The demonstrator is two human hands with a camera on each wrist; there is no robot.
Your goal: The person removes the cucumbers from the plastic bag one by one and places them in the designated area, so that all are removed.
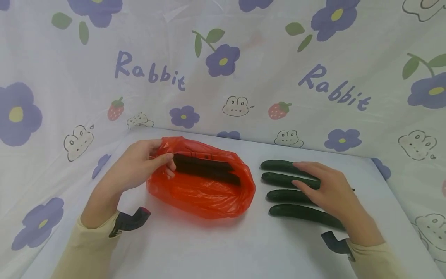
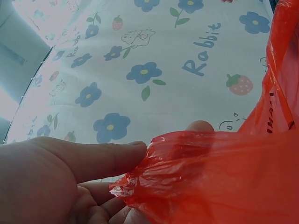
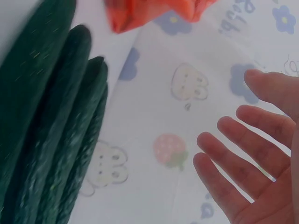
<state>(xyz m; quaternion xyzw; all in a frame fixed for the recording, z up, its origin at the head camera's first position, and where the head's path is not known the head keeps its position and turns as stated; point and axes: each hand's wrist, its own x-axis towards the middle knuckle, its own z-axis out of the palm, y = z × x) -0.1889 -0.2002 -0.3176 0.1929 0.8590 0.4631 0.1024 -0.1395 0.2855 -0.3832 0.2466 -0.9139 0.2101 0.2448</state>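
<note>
My left hand point(image 1: 146, 164) grips the left side of a red plastic bag point(image 1: 198, 197), thumb at its mouth. The left wrist view shows the bunched plastic point(image 2: 177, 163) between the thumb and fingers of that hand point(image 2: 84, 172). Inside the bag lie dark cucumbers point(image 1: 202, 166), partly covered by the plastic. To its right, several green cucumbers point(image 1: 296, 211) rest side by side on the table. My right hand point(image 1: 331, 190) hovers over their right part, hiding some of them. Its fingers point(image 3: 238, 170) are spread and hold nothing in the right wrist view.
The white table point(image 1: 216, 252) runs under the bag and the cucumbers. Behind it hangs a patterned cloth point(image 1: 258, 77) with flowers, rabbits and strawberries. A dark strap-like piece point(image 1: 130, 221) sits at the left wrist, and a similar one point(image 1: 336, 244) at the right.
</note>
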